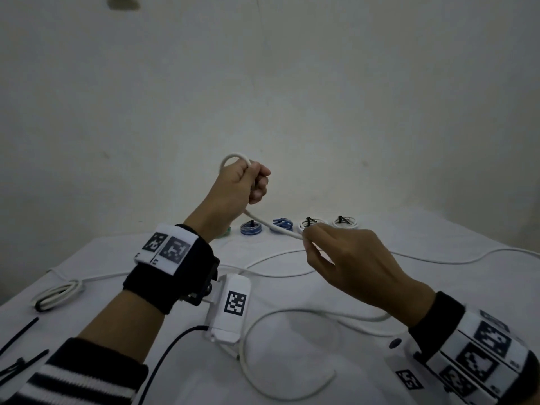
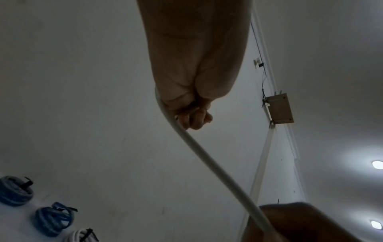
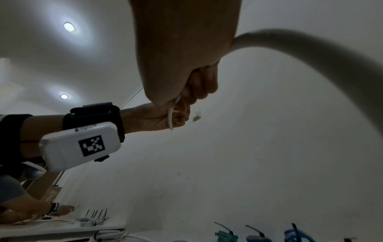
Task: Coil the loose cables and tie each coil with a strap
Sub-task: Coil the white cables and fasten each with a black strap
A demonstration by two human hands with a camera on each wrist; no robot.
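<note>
Left hand: your left hand [image 1: 237,187] is raised above the desk [image 1: 292,352], fingers clenched round a small loop of the white cable [image 1: 271,225].
Right hand: your right hand [image 1: 344,264] pinches the same cable lower down, taut between both hands.
Cable: the rest trails loose across the desk.
Behind: tied coils [image 1: 292,225] in a row.
Left edge: black straps [image 1: 20,334].
</note>
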